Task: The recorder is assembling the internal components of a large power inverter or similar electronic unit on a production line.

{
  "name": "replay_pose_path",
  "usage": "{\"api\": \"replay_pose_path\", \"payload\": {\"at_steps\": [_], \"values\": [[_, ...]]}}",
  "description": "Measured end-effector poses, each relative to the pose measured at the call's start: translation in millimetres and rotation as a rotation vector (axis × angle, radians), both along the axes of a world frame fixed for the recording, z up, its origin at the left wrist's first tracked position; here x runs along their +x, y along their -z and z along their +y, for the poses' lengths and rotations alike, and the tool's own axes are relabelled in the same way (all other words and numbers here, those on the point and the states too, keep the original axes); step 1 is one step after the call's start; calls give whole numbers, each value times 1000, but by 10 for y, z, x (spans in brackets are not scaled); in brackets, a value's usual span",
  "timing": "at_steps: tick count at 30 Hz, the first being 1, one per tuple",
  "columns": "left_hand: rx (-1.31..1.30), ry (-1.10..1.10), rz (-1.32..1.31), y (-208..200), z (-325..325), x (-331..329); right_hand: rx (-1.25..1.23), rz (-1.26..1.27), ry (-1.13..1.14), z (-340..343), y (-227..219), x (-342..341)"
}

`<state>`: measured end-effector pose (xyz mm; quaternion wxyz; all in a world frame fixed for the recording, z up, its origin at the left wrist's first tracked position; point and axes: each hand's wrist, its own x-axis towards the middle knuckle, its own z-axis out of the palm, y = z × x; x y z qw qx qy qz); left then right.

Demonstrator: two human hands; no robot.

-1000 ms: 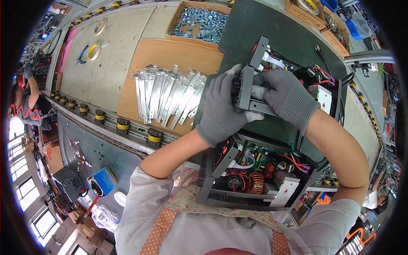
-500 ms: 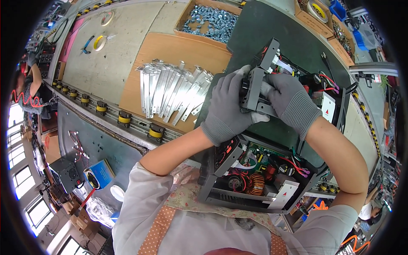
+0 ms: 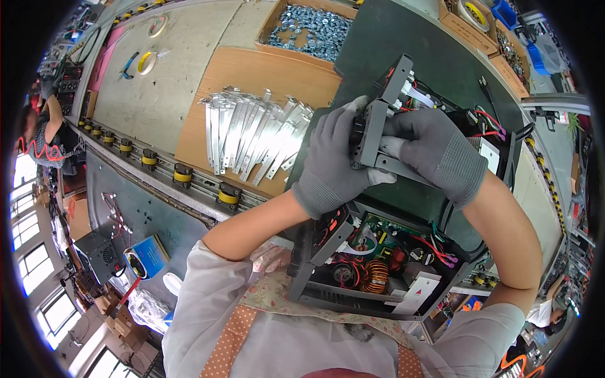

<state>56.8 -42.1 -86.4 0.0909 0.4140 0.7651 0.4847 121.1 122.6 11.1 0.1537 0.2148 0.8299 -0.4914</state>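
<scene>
Two open dark grey metal cases with wiring and circuit parts are in front of me. At the farther case, my gloved left hand (image 3: 333,157) wraps around the front panel (image 3: 373,129), fingers on its outer face, thumb along its lower edge. My gloved right hand (image 3: 438,151) reaches in behind that panel, with its fingers curled and pinched together; whatever they hold is hidden. White connector leads (image 3: 419,94) run just beyond the right hand. The nearer case (image 3: 299,293) stands close to my body, showing a copper coil (image 3: 377,276), a green board (image 3: 391,234) and red wires.
Flat silver metal strips (image 3: 246,135) lie fanned on a cardboard sheet (image 3: 189,142) to the left. A box of small metal fasteners (image 3: 305,31) is beyond them. A roller rail (image 3: 183,175) runs along the left. Another person (image 3: 50,120) works at far left.
My right hand has shifted slightly right and down, its fingers still behind the panel. My left hand has moved slightly left with its hold kept.
</scene>
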Motion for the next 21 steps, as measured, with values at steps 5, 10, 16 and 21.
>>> {"api": "replay_pose_path", "payload": {"at_steps": [5,10,16,21], "values": [[36,33,-92,-24,10,-7,104,-10,35,-7,82,8],[-48,76,-301,128,-34,-28,161,57,45,-8,108,29],[-20,57,-458,219,-79,6,264,-114,-94,6,84,0],[-56,78,-320,216,-109,-21,291,-105,-125,12,35,-16]]}}
